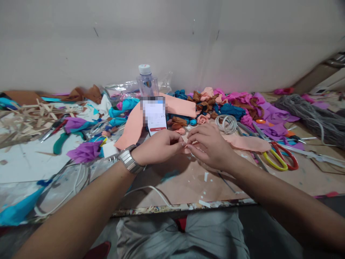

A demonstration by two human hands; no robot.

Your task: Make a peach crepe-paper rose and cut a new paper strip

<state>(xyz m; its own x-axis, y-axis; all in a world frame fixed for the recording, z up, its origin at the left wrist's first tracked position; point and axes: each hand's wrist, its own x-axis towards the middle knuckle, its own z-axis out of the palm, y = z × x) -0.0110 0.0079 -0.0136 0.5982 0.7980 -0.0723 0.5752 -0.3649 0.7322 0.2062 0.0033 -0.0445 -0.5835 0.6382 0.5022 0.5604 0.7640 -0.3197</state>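
Note:
My left hand [159,145], with a metal watch on its wrist, pinches a small piece of peach crepe paper [185,150] over the middle of the table. On the same piece close the fingertips of my right hand [208,145], so both hands meet there. A long peach crepe strip [249,142] stretches out to the right from behind my right hand; whether it joins the pinched piece is hidden. Just beyond my hands a phone [155,117] leans against a curved peach paper piece [180,106]. Rolled paper flowers [203,118] in peach, brown and blue lie behind my fingers.
At right lie scissors [280,158] with red and yellow handles, a coil of white cord [226,124] and grey yarn [304,111]. A clear bottle [147,81] stands by the wall. Leftward are wooden sticks [29,115], green-handled pliers [60,143] and a purple paper flower [84,151].

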